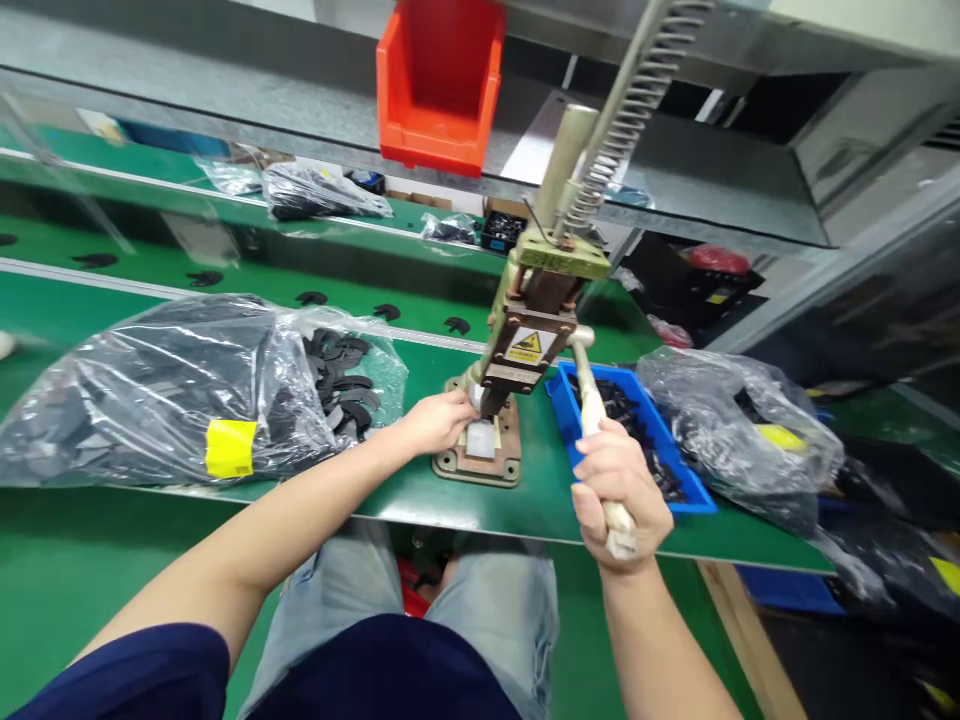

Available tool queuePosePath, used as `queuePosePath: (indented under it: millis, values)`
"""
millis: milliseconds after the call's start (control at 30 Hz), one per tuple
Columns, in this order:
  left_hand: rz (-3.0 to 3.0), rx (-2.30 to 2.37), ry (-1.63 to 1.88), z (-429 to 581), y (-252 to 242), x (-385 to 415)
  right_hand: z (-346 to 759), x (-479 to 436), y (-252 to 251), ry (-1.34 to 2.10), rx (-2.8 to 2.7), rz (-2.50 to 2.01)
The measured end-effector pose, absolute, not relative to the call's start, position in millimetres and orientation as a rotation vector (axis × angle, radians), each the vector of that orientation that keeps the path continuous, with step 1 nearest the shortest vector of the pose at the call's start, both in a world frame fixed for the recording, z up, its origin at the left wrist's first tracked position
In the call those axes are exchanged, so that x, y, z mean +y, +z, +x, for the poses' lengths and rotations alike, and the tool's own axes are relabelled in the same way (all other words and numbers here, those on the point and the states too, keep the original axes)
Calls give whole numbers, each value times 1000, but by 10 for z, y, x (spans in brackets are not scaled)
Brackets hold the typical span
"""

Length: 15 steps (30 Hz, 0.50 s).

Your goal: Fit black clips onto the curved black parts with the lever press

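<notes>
A small hand press (534,300) stands on the green bench, with a yellow warning label on its ram and a spring rising from its top. My right hand (619,495) is closed around the press lever (592,410), which slants down toward me. My left hand (435,420) reaches to the press base (480,462), fingers pinched beside a white block (481,438) under the ram. What the fingers hold is hidden.
A clear plastic bag (161,395) of black curved parts lies at left, with loose parts spilling out. A blue tray (570,420) of black parts sits right of the press, another bag (739,430) beyond it. An orange bin (439,85) hangs above. Black parts lie on the conveyor (225,275).
</notes>
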<state>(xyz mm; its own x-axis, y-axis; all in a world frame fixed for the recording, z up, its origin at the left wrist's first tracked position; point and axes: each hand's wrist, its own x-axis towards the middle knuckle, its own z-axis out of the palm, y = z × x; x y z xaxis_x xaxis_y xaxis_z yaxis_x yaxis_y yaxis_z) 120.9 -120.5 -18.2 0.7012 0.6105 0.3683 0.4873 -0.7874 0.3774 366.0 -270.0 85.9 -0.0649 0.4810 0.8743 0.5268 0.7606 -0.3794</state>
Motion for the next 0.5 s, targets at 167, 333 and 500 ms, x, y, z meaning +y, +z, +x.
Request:
queuePosePath:
  millis: [167, 333, 500]
  values:
    - [2698, 999, 545, 909, -38, -958, 3600, -2625, 685, -105, -1602, -748]
    - [2428, 1815, 183, 42, 122, -166, 3568, -2590, 694, -117, -1543, -722]
    - [2258, 1984, -5, -561, 79, 431, 3554, -2577, 677, -118, -1519, -705]
